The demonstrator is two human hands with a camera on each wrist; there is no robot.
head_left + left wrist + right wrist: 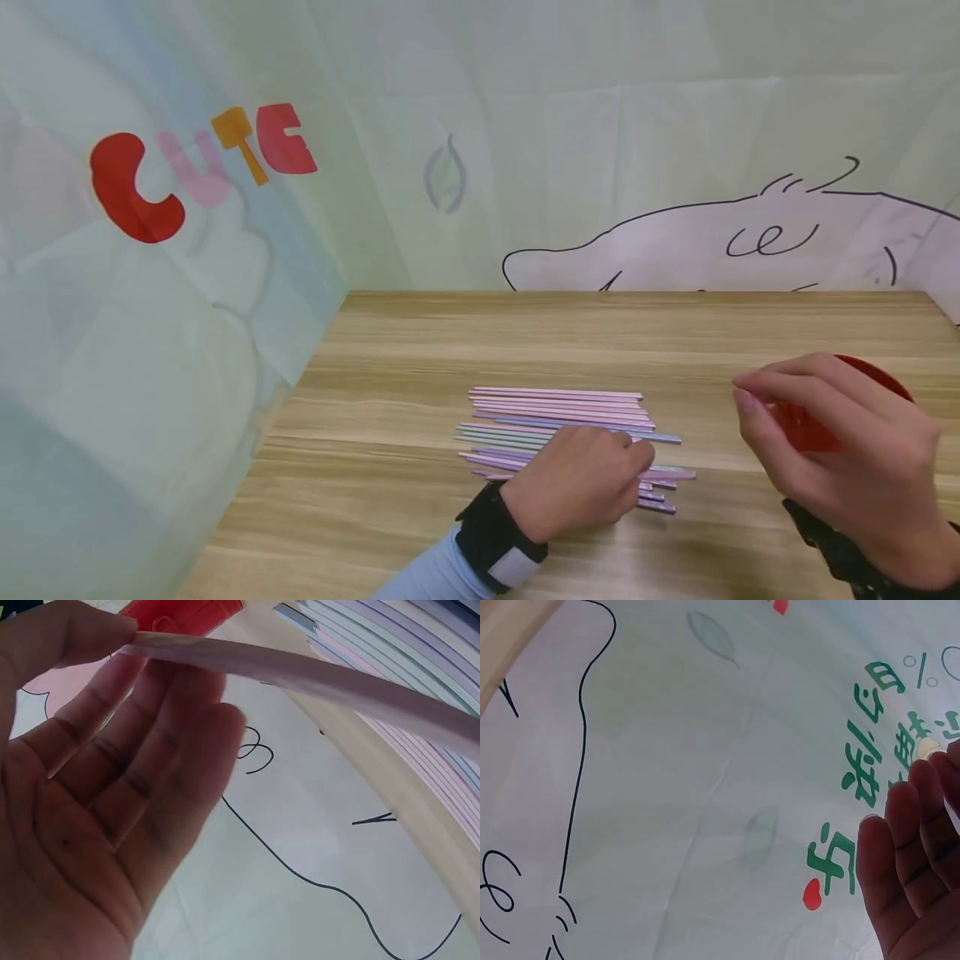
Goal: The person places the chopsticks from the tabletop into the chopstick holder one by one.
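My left hand is low over a row of slim pastel sticks lying side by side on the table. In the left wrist view, its thumb and forefinger pinch the end of a pinkish-lilac stick, while the other fingers stay loosely bent. The sticks are pink, green, blue and purple, some hidden under this hand. My right hand is raised at the right, in front of a red container that it partly covers. Its thumb and fingertips come close together, and nothing shows between them. The right wrist view shows its fingers loosely extended.
A wood-grain table runs back to a pale printed sheet. Another sheet with the coloured letters CUTE stands along the left side of the table.
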